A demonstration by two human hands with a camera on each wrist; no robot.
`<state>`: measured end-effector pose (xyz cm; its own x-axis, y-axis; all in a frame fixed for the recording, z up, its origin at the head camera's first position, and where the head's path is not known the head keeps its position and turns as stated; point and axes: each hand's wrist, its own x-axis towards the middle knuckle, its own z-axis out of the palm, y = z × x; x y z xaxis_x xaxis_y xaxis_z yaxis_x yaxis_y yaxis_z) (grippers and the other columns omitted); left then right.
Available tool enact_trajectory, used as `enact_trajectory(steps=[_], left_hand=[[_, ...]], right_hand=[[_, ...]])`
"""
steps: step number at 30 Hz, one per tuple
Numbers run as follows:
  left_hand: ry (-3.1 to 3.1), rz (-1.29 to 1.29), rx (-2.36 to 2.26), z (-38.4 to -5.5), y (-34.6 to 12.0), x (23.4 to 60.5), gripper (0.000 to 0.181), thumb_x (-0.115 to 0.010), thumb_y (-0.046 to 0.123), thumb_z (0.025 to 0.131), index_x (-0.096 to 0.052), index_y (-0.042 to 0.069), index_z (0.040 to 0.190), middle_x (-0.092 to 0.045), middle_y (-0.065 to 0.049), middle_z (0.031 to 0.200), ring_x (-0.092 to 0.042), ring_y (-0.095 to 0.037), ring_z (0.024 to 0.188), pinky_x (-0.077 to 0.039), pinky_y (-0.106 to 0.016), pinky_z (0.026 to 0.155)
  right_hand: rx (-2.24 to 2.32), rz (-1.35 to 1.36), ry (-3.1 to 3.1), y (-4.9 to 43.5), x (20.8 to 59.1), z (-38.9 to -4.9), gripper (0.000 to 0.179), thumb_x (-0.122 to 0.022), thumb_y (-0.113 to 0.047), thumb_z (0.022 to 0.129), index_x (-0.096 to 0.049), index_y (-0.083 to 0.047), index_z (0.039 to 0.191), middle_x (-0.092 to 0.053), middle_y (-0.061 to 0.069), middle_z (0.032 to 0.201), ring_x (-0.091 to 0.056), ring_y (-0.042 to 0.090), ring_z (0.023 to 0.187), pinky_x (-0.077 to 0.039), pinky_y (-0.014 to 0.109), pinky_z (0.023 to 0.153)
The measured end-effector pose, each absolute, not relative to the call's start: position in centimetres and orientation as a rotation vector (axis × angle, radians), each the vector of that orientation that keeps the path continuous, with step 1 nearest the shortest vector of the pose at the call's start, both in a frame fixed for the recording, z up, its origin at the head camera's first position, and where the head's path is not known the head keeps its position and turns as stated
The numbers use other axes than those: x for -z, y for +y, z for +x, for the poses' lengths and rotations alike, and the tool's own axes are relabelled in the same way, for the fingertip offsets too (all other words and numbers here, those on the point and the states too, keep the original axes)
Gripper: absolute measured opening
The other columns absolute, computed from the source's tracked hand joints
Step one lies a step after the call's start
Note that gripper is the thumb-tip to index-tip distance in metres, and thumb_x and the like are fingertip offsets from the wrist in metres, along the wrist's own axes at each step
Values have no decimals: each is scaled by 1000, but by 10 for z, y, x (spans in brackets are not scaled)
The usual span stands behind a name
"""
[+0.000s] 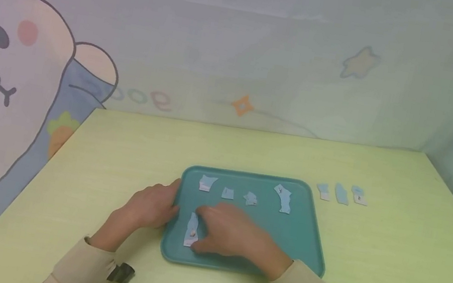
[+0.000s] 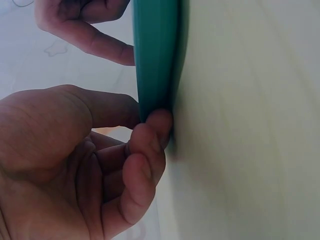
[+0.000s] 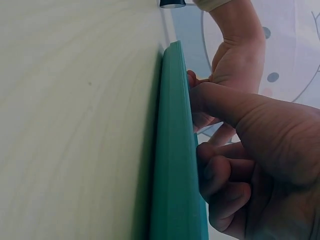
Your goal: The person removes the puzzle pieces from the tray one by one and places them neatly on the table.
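On one tray point(image 1: 301, 243), five pieces point(image 1: 191, 229), three beside

From here I can make out just one stretch of lettering: past the left hand point(image 1: 153, 207), low on the pale cloth backdrop with cartoon prints point(image 1: 227, 35), a faded row of rounded outlined letters point(image 1: 139, 96). One is an o, with a reddish letter beside it; the word won't read. Marks on the flat, pale blue-and-white paper-like piece point(image 1: 191, 229) at the right hand point(image 1: 229, 230) are too small.
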<state>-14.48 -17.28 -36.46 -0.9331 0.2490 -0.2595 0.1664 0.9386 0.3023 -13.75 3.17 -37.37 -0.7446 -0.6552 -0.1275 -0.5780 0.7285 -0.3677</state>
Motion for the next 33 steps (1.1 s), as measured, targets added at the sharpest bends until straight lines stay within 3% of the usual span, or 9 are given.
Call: enact_trajectory(steps=[5, 10, 13, 19, 28, 29, 31, 33], left_hand=[[2798, 302, -404, -145, -173, 365, 65, -55, 12, 104, -30, -10, 160, -56, -8, 78, -55, -18, 65, -41, -30, 55], [2803, 308, -394, -145, -173, 365, 65, -55, 13, 104, -31, -10, 159, -57, -8, 80, -56, -19, 68, -42, -31, 57], [2809, 313, -386, -145, -173, 364, 64, -56, 13, 104, -32, -11, 159, -59, -9, 84, -57, -19, 70, -43, -32, 58], [2809, 306, -380, -144, -171, 363, 64, -56, 12, 104, -32, -10, 159, -62, -12, 89, -57, -20, 73, -44, -33, 59], [2805, 311, -397, -144, -173, 363, 64, -55, 12, 104, -32, -11, 158, -56, -8, 79, -55, -20, 68, -40, -32, 56], [2804, 312, -400, -144, -173, 364, 64, -55, 12, 104, -31, -11, 159, -56, -8, 79, -55, -20, 68, -40, -32, 56], [2804, 318, -402, -144, -173, 364, 65, -55, 12, 104, -31, -12, 159, -56, -8, 79, -55, -20, 68, -40, -31, 56], [2803, 317, -401, -144, -172, 364, 64, -55, 12, 103, -31, -12, 159, -57, -9, 80, -55, -20, 70, -41, -32, 57]], right_hand=[[460, -975, 2670, 32, 374, -140, 47, -85, -36, 84, -70, -11, 121, -66, -4, 89, -58, 16, 82, -53, 34, 80], [528, -926, 2656, 37, 367, -142, 68, -84, -34, 85, -62, -6, 143, -73, 5, 120, -62, 19, 99, -55, 40, 96], [560, -894, 2664, 43, 361, -144, 75, -83, -33, 85, -57, -7, 151, -74, 9, 123, -63, 23, 104, -54, 44, 96], [589, -834, 2700, 60, 348, -148, 75, -82, -30, 85, -56, -10, 152, -75, 7, 120, -63, 24, 104, -53, 44, 96], [577, -768, 2750, 86, 337, -152, 72, -80, -30, 85, -58, -10, 151, -68, 6, 143, -65, 23, 118, -53, 45, 102], [572, -768, 2758, 89, 337, -153, 73, -79, -30, 85, -58, -10, 151, -70, 5, 138, -64, 23, 116, -53, 46, 103], [576, -759, 2760, 95, 337, -154, 74, -79, -30, 85, -56, -9, 152, -76, 3, 112, -65, 20, 101, -53, 45, 96], [578, -755, 2760, 102, 336, -155, 75, -78, -30, 85, -55, -9, 153, -67, -3, 82, -59, 17, 85, -51, 42, 90]])
